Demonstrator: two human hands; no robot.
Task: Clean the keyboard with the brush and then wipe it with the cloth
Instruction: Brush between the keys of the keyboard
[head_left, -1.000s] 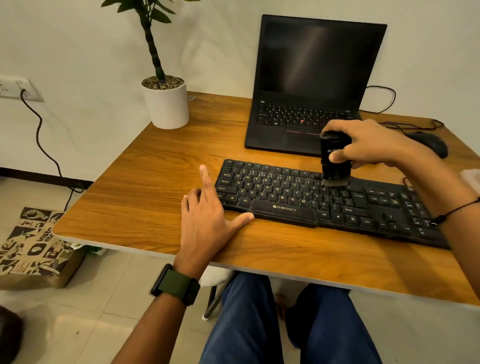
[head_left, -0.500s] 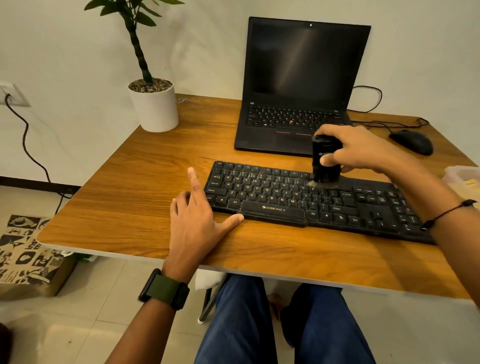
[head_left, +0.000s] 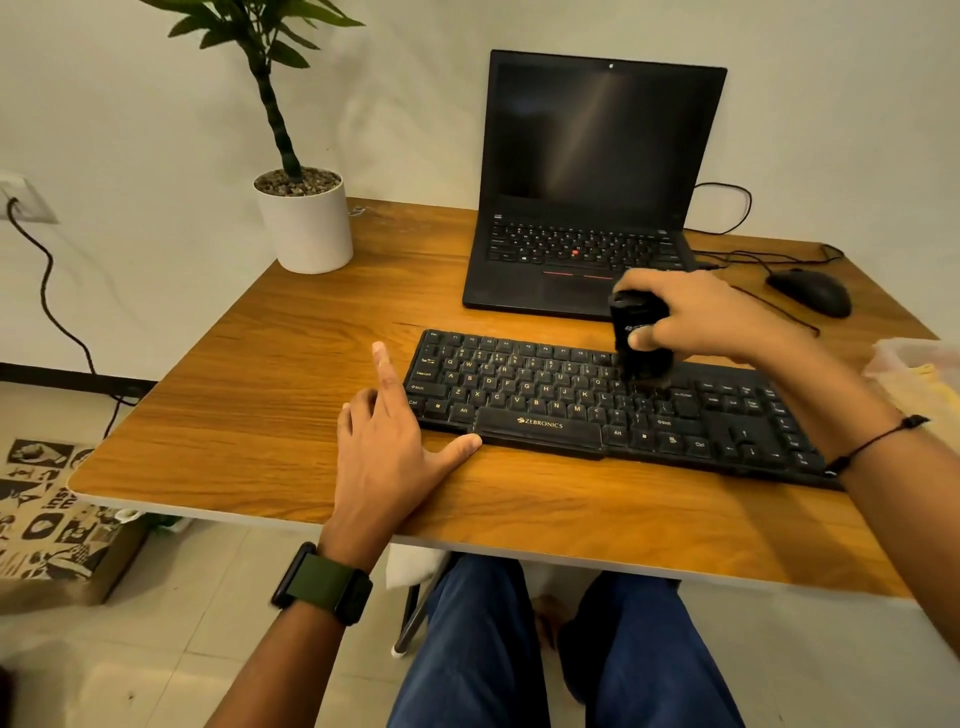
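Wooden bench (head_left: 270, 395) carries long black keyboard (head_left: 519, 400); right hand (head_left: 696, 317) fingers clamp black block brush (head_left: 641, 338) above its right-centre keys; left hand (head_left: 387, 441) fingers spread, bracing its left end.

"ZEBRONICS" on keyboard (head_left: 613, 400) spacebar

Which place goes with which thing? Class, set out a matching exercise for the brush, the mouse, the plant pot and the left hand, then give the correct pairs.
Things:
1. brush
2. mouse
3. plant pot
4. left hand

Places:
A. far left corner of the table
B. at the left end of the keyboard, thumb at its front edge
C. right of the laptop
D. in the right hand, bristles on the keys

Pairs: 1-D, 2-C, 3-A, 4-B
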